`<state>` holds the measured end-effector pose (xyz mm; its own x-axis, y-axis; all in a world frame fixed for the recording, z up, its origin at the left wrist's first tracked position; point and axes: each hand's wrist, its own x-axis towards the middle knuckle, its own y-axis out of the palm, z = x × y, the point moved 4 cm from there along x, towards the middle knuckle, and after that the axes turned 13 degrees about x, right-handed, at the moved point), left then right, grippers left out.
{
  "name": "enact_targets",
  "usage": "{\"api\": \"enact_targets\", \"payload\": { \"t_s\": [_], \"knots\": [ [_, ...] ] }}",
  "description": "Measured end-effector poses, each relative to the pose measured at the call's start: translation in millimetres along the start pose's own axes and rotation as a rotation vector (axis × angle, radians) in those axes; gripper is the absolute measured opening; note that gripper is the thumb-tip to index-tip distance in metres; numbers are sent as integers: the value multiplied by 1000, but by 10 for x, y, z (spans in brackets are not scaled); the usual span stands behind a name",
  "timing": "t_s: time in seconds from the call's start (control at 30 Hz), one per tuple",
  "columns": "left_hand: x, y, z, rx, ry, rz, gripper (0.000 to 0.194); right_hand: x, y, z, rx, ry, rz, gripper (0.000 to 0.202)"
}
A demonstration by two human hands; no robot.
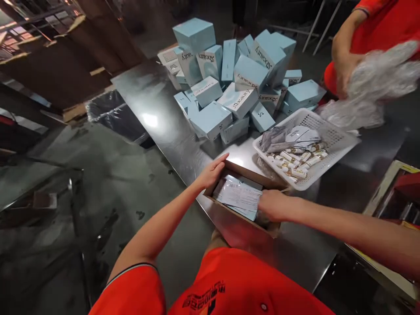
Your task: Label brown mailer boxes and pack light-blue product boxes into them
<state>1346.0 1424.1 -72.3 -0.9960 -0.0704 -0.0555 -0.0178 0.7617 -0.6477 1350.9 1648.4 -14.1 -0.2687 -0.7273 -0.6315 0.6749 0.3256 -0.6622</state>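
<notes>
An open brown cardboard box sits at the near edge of the metal table. Inside it lie a light blue box and printed white papers. My left hand rests on the box's far left corner, its fingers stretched out. My right hand reaches down into the right part of the box beside the papers; its fingertips and anything they hold are hidden. Just beyond the carton, a white plastic basket holds small white-labelled vials and flat packets.
Many light blue boxes are piled on the metal table. At the right, another person's hand is by clear plastic wrap. A black-lined bin stands left of the table, and a crate is at the right.
</notes>
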Motion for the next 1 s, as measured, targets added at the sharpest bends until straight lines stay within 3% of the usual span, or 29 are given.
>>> {"api": "enact_targets", "payload": {
  "t_s": [0.1, 0.2, 0.3, 0.43, 0.53, 0.63, 0.7, 0.77, 0.83, 0.9, 1.0],
  "knots": [
    [-91, -127, -73, 196, -66, -106, 50, 84, 115, 63, -63, -12, -30, 21],
    [-336, -178, -173, 427, -171, -174, 41, -293, 26, -138, -5, 17, -279, 18],
    [-604, 48, -328, 470, -134, -100, 47, -540, 159, -320, 126, 147, -458, 33],
    [-742, 484, -481, 375, -26, 25, 45, -208, 490, -248, 237, 104, -494, 28],
    [-638, 604, -491, 342, -2, 32, 40, 0, 400, -213, 299, 54, -548, 28],
    [-492, 531, -461, 255, -9, -238, 41, -135, 127, -243, 321, 36, -911, 40],
    [-442, 470, -398, 163, -64, -479, 44, -217, 144, -254, 261, 111, -1041, 47],
    [-427, 412, -286, 94, -167, -651, 46, -160, 377, -232, 218, 167, -930, 51],
    [-424, 319, -150, 49, -216, -706, 46, -55, 690, -197, 213, 169, -801, 52],
    [-408, 235, -8, 41, -173, -544, 56, 18, 921, -175, 208, 148, -762, 51],
    [-507, 329, 238, -141, -250, -60, 75, 52, 1036, -164, 167, 138, -763, 51]
  ]
}}
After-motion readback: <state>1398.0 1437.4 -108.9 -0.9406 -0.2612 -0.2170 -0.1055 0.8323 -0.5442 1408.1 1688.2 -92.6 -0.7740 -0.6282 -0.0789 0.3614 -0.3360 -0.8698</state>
